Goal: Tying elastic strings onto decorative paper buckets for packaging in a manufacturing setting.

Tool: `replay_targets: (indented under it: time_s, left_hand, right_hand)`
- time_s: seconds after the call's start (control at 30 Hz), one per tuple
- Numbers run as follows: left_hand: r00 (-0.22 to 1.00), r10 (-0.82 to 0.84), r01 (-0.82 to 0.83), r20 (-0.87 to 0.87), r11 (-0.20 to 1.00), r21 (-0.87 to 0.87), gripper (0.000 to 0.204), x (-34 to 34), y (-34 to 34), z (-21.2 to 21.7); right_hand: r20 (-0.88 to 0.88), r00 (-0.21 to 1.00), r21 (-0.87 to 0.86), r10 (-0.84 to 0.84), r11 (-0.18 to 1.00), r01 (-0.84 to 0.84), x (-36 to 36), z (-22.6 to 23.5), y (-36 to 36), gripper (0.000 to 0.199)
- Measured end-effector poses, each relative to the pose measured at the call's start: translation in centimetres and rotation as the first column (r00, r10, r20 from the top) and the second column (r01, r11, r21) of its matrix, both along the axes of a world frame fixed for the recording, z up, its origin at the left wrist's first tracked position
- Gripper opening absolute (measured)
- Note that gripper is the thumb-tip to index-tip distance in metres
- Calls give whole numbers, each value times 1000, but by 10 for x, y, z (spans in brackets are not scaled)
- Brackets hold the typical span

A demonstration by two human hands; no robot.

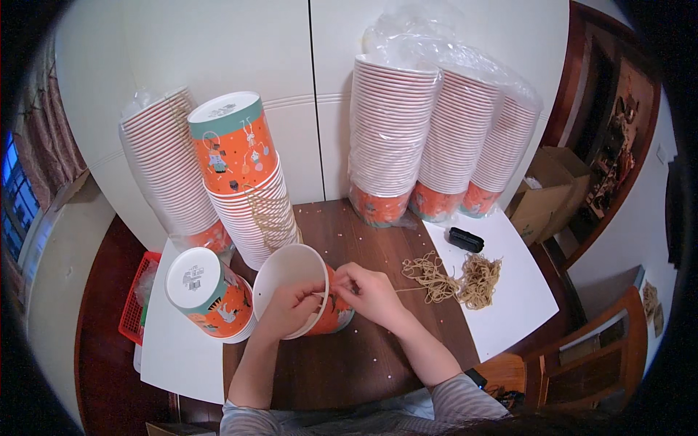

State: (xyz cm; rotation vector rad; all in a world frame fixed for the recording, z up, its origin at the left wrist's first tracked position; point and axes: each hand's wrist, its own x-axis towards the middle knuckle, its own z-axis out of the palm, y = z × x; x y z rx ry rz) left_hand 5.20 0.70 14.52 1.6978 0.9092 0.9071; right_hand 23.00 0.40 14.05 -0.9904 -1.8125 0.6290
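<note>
gripping a bucket (333, 317), the left hand (291, 309) faces a right hand (371, 294) of unclear grip, stacks (389, 131) behind, twine (480, 282) rightward.

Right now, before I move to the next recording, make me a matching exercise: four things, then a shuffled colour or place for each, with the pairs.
Things
1. Oblong case
2. Lattice basket
3. Cord bundle at the right
4. Paper bucket with its open mouth showing

Colour or place
A. Tan
B. Nearest the left hand and right hand
C. Black
D. Red

Pairs: 1-C, 2-D, 3-A, 4-B
</note>
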Motion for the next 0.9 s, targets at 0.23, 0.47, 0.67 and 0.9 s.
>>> replay_targets:
  time_s: [0.23, 0.47, 0.67, 0.9]
  left_hand:
    - [968, 145, -75, -204, 946, 316, 16, 8, -1, -2]
    - [929, 229, -85, -290, 896, 435, 11, 14, -7, 1]
    - [954, 192, -145, -228, 967, 208, 11, 9, -3, -2]
    - [942, -14, 77, 336, 981, -177, 8, -5, 12, -14]
  right_hand:
    - [64, 998, -13, 20, 1000, -20, 3, 7, -5, 14]
    - [87, 996, -30, 24, 999, -22, 8, 10, -8, 14]
    - [223, 971, -44, 92, 995, -84, 28, 14, 0, 14]
    - [265, 956, -89, 128, 990, -108, 38, 16, 4, 11]
